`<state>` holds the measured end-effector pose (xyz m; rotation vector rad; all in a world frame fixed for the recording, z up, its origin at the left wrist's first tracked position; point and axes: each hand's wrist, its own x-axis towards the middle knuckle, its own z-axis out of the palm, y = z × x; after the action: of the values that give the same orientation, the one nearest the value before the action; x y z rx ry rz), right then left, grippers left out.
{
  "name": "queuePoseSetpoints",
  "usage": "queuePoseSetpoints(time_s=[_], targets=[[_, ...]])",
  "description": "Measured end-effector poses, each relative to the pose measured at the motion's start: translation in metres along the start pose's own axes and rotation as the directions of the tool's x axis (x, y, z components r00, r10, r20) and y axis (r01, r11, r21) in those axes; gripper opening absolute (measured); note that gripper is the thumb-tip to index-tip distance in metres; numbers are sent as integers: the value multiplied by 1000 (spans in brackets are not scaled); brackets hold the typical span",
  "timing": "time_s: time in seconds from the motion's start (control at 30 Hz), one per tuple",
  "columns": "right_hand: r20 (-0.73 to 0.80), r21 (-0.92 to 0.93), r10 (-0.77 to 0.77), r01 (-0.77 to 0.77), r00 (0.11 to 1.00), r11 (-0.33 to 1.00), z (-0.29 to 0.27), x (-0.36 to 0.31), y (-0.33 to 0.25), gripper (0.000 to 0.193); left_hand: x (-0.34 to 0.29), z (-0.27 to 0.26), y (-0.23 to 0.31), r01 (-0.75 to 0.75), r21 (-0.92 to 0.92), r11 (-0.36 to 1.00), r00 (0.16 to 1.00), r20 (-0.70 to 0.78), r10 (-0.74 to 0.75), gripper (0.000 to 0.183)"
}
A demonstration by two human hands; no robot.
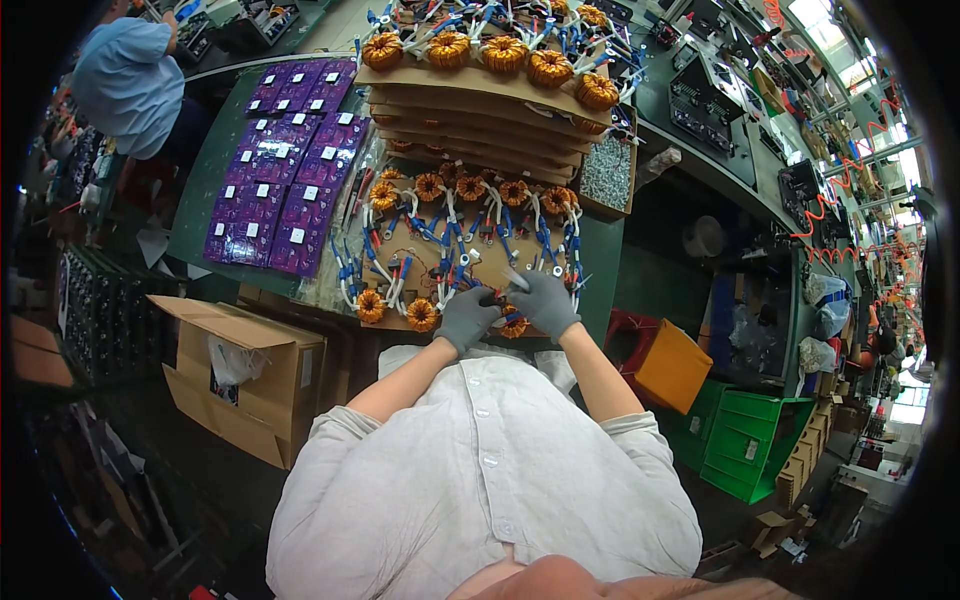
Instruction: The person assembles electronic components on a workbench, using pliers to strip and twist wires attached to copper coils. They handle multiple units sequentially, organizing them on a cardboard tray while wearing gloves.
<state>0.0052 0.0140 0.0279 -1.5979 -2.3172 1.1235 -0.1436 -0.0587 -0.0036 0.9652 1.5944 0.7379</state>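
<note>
Both my hands wear grey gloves and meet at the near edge of a cardboard sheet that bears copper-coloured toroidal coils with red, blue and white leads. My left hand is closed with its fingertips pinched; what they hold is too small to make out. My right hand is closed beside it, and a blurred white wire sticks out at its fingertips. Just below and between the hands lies a toroidal coil. Two more coils, one of them this coil, lie left of my left hand.
Beyond the sheet rises a stack of cardboard layers topped with more coils. Purple boxes cover the green table's left part. A tray of small metal parts is at right. An open carton, green crates and another person stand around.
</note>
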Motion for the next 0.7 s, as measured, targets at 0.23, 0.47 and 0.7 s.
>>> queuePoseSetpoints(time_s=[0.23, 0.47, 0.7], targets=[[30, -48, 4, -3, 1000, 999, 15, 4, 5, 26, 5, -2, -15, -101, 204, 974, 993, -38, 111, 32], [41, 55, 34, -36, 999, 998, 25, -1, 7, 33, 15, -13, -7, -9, 479, 878, 1000, 28, -5, 32], [-45, 363, 138, -113, 989, 925, 49, 8, 27, 23, 4, -19, -2, 169, -107, 980, 975, 167, -150, 26]])
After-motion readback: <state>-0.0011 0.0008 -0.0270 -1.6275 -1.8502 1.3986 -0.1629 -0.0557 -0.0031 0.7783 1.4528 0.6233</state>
